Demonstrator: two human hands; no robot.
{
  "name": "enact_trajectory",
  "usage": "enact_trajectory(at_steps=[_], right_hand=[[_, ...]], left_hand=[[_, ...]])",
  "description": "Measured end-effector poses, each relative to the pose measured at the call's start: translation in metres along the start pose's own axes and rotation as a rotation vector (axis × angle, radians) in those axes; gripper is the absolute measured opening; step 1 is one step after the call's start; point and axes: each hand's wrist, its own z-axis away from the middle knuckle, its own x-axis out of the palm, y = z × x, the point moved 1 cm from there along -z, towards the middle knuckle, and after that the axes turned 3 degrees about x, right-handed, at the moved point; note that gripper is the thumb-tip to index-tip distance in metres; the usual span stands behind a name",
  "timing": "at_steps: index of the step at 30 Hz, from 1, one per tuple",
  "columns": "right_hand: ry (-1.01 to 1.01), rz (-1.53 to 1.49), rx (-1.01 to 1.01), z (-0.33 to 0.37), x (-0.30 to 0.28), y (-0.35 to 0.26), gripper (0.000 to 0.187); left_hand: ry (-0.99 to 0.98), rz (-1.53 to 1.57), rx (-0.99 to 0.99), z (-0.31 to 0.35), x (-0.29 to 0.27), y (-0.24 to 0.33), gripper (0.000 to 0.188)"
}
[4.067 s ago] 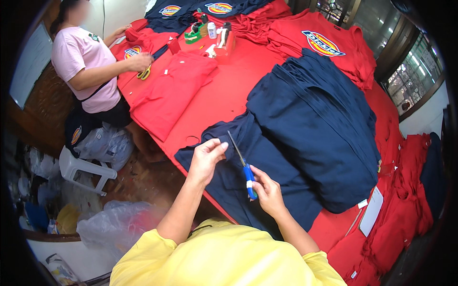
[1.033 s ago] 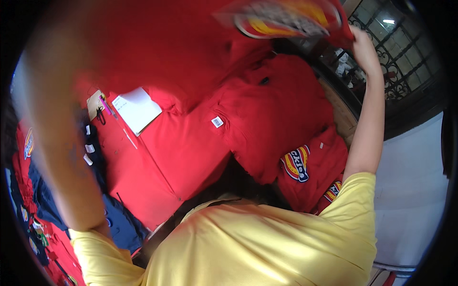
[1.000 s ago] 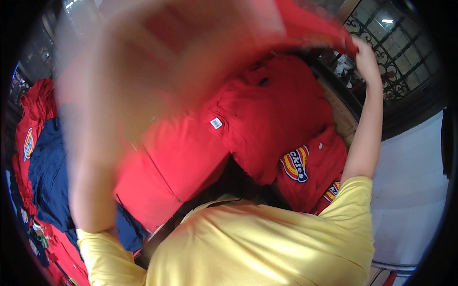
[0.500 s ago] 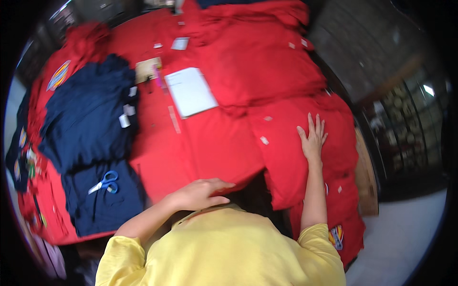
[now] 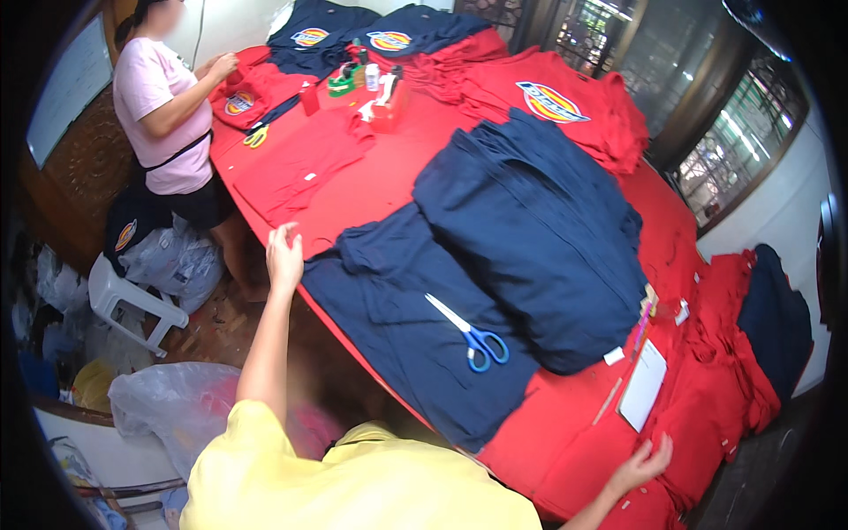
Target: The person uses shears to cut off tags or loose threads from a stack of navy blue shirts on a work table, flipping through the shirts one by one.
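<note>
My left hand [image 5: 284, 256] is at the table's left edge, beside the near corner of a navy shirt [image 5: 380, 265] spread flat. Its fingers are apart and loosely bent, with nothing seen in them. At the lower right, my right hand [image 5: 643, 466] is over red shirts [image 5: 707, 415], fingers spread and slightly curled, holding nothing. Whether it touches the cloth I cannot tell. Scissors [image 5: 481, 346] with blue handles lie on the flat navy shirt. Behind them rises a thick pile of navy shirts [image 5: 539, 238]. A white paper pad [image 5: 643, 386] lies near my right hand.
Across the red-covered table [image 5: 353, 181], a person [image 5: 163, 115] in a pink shirt handles a red shirt [image 5: 243, 97]. Near them are yellow-handled scissors [image 5: 256, 137], a tape dispenser [image 5: 343, 81] and a red box [image 5: 386, 113]. A white stool [image 5: 132, 296] and plastic bags [image 5: 177, 411] stand on the floor.
My view has swung left, bringing the other person and far table end in. My left hand has reached out to the table's left edge. My right hand is no longer flat on the red shirts.
</note>
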Motion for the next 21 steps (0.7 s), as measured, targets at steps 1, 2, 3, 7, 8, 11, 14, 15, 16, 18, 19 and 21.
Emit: enact_trajectory(at_steps=[1, 2, 3, 7, 8, 11, 14, 15, 16, 18, 19, 21], right_hand=[[-0.069, -0.188, 0.043, 0.001, 0.022, -0.06, 0.035], [-0.136, -0.364, 0.088, 0.002, 0.04, -0.119, 0.032], [-0.283, -0.517, -0.034, 0.0, 0.051, -0.176, 0.027], [-0.659, -0.831, -0.379, 0.004, 0.083, -0.329, 0.022], [-0.745, -0.904, -0.445, 0.003, 0.09, -0.353, 0.02], [-0.966, -1.068, -0.515, 0.0, 0.104, -0.418, 0.016], [-1.13, -1.194, -0.552, -0.008, 0.115, -0.472, 0.017], [-1.186, -1.235, -0.552, -0.01, 0.116, -0.492, 0.018], [-1.232, -1.251, -0.525, -0.015, 0.117, -0.512, 0.021], [-1.238, -1.272, -0.519, -0.02, 0.13, -0.541, 0.035], [-1.304, -1.367, -0.416, -0.024, 0.129, -0.563, 0.055], [-1.033, -1.4, -0.411, -0.045, 0.113, -0.602, 0.077]], left_hand=[[0.044, -0.119, 0.018, -0.019, 0.006, -0.03, 0.029], [0.065, -0.17, -0.015, -0.036, 0.016, -0.048, 0.033], [0.118, -0.246, -0.027, -0.054, 0.019, -0.075, 0.031], [-0.002, -0.393, 0.059, -0.097, 0.035, -0.123, 0.023], [-0.097, -0.368, 0.006, -0.112, 0.032, -0.124, 0.021], [-0.228, -0.325, 0.06, -0.141, 0.008, -0.116, 0.016], [-0.272, -0.022, 0.008, -0.163, -0.01, -0.075, 0.016], [-0.222, 0.054, 0.086, -0.171, -0.019, -0.055, 0.016], [-0.176, 0.132, 0.163, -0.175, -0.025, -0.03, 0.015], [-0.201, 0.342, 0.156, -0.17, -0.04, 0.058, 0.011], [-0.255, 0.365, 0.242, -0.167, -0.055, 0.091, 0.012], [-0.427, 0.364, 0.413, -0.161, -0.075, 0.142, 0.013]])
